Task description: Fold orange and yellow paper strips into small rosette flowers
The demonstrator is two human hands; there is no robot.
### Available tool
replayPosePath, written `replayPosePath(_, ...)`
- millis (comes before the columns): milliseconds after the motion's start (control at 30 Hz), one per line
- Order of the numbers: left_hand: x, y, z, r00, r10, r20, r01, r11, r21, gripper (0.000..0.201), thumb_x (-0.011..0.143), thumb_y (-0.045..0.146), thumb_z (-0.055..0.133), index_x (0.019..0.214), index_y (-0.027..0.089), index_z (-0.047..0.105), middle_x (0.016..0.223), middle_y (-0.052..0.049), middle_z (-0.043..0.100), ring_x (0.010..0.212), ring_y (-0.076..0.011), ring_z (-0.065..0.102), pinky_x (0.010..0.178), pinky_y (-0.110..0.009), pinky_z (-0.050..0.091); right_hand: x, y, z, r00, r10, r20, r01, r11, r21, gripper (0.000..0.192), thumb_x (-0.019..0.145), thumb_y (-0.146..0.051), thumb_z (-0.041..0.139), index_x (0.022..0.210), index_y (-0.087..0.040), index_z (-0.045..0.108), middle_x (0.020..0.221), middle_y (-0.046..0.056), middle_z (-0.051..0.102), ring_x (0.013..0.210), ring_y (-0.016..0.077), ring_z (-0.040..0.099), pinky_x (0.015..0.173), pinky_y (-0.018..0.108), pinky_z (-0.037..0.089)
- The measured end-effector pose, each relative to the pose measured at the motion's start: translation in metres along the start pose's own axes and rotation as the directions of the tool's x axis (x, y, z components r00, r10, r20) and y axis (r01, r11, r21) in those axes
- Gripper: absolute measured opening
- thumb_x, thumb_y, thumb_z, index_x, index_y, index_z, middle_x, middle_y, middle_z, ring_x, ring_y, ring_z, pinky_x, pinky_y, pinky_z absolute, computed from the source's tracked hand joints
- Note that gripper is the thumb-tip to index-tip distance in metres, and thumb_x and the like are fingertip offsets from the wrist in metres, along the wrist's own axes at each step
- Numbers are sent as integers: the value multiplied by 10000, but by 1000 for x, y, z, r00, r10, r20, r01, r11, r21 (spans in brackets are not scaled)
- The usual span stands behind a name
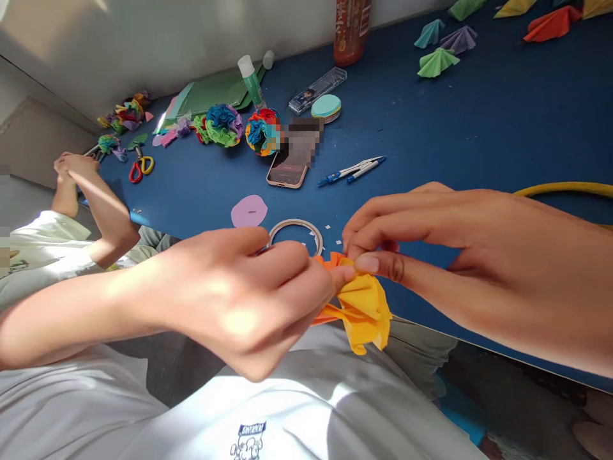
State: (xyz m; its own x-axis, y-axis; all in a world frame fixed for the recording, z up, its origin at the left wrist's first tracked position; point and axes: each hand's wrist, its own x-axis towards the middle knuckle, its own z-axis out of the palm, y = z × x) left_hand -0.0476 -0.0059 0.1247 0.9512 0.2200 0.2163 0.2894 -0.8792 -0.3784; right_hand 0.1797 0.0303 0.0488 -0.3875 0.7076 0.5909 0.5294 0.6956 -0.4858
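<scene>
Between my two hands, just over the table's near edge, is a yellow and orange pleated paper flower [366, 306]. My left hand [249, 294] is closed, its fingers pinching the folded paper from the left. From the right, the thumb and fingertips of my right hand [431, 236] pinch its upper edge. The fingers hide part of the orange layers. Behind my left hand lies a pale ring [297, 223], probably a roll of tape, with small white paper scraps around it. A purple paper disc [249, 211] lies to its left.
Beyond my hands on the blue table are a phone [290, 156], a compass [352, 171], a glue stick [251, 80], stacked paper circles [326, 107] and paper balls [223, 124]. Scissors [140, 167] lie near another person's hands [76, 167]. Folded paper fans [438, 62] and a bottle [352, 32] are farther back.
</scene>
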Motion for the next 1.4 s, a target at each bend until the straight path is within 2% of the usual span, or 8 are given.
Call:
replayPosePath(267,0,-14,8,946,-301,-117,241,899,-366,93,881,218,590,941,217,661,876,-13,741,703,-89,676,520,-192,461,8,-31,-6,976,-205,71,210,975,-66,189,968,-291,476,867,-253,631,876,8,684,741,171,627,711,375,386)
replayPosePath(400,10,-10,6,857,-499,-134,388,792,-471,59,866,230,627,838,204,671,790,5,745,639,-83,666,591,-183,514,15,-31,-13,962,-266,62,272,955,-121,103,947,-179,510,887,-224,581,926,4,685,725,145,629,729,382,345)
replayPosePath(500,14,-9,6,794,-606,-50,484,679,-552,84,852,267,643,816,198,673,748,17,732,585,-69,633,538,-166,479,17,-31,-13,957,-287,36,289,945,-155,83,939,-173,527,883,-224,559,930,5,689,740,146,640,719,378,341)
replayPosePath(633,17,-11,9,771,-632,74,532,577,-620,85,863,273,611,868,205,662,788,20,719,629,-73,637,514,-154,453,17,-31,-11,966,-258,27,259,952,-162,93,954,-210,496,886,-239,551,937,-2,691,743,147,643,732,382,346)
replayPosePath(733,19,-10,15,781,-624,27,502,601,-621,54,857,233,624,888,191,639,815,15,705,673,-73,640,544,-155,458,18,-30,-10,981,-191,43,195,972,-127,123,967,-263,463,883,-255,552,930,3,688,762,168,646,745,393,355)
replayPosePath(967,13,-7,34,850,-439,-291,362,888,-284,131,899,192,560,813,189,659,871,-21,706,694,-85,632,540,-181,413,21,-23,-8,992,-124,36,126,988,-83,155,956,-279,483,842,-240,581,917,3,685,787,166,642,736,368,372)
replayPosePath(1200,19,-12,33,796,-576,-188,438,761,-479,317,912,264,541,644,160,674,615,3,621,520,-59,531,459,-180,348,22,-21,-7,999,-47,5,47,996,-75,183,940,-294,522,795,-240,619,876,-2,686,781,163,634,703,337,414)
replayPosePath(1400,21,-12,31,800,-547,-245,439,813,-382,246,899,201,554,691,161,679,695,-1,661,584,-64,571,485,-179,367,28,-23,-8,998,24,-56,-26,999,-39,164,920,-328,565,797,-263,652,866,5,696,740,170,650,656,324,475)
